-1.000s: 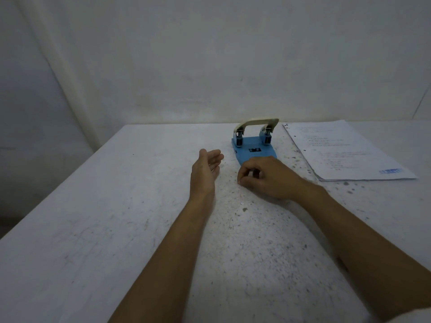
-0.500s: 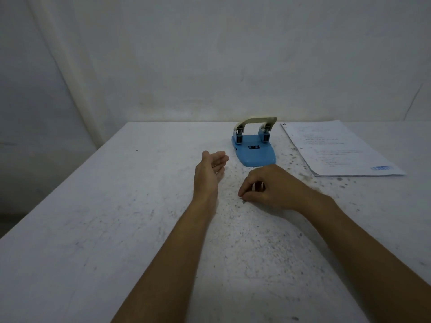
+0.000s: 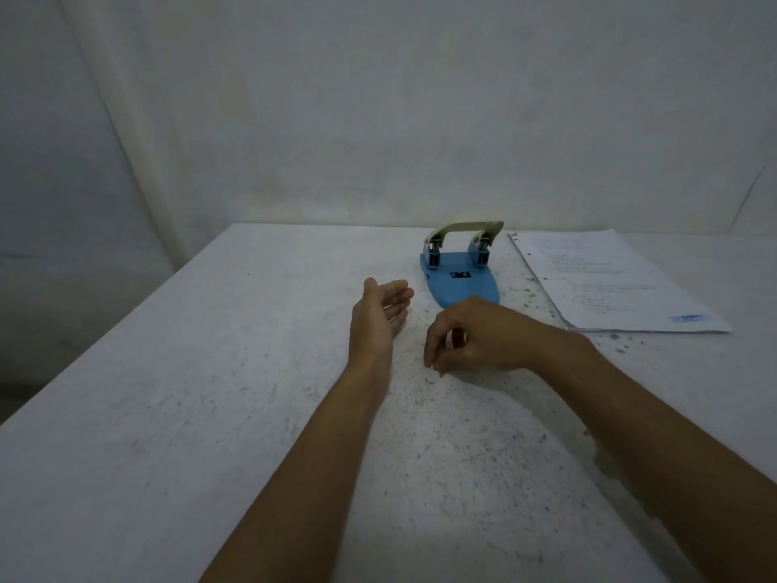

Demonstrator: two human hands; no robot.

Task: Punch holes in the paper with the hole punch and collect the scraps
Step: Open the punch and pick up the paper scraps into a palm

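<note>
A blue hole punch point(image 3: 460, 274) with a pale raised handle stands at the back of the white table point(image 3: 210, 393). To its right lies a printed paper stack point(image 3: 609, 284) with punched holes along its left edge. My left hand point(image 3: 380, 315) rests on its side in front of the punch, palm cupped and facing right, fingers apart. My right hand point(image 3: 475, 336) hovers just above the table beside it, fingers curled with thumb and fingertips pinched downward; whether a scrap sits between them is too small to tell. Tiny specks and paper scraps point(image 3: 618, 342) dot the table.
A white wall point(image 3: 378, 119) rises right behind the table. The table's left edge runs diagonally from the back to the near left, with dark floor beyond it. Both forearms reach in from the bottom of the view.
My right hand has drawn back from the punch's front edge toward me and lifted slightly, fingertips now pinching down. The left hand has stayed cupped in nearly the same place.
</note>
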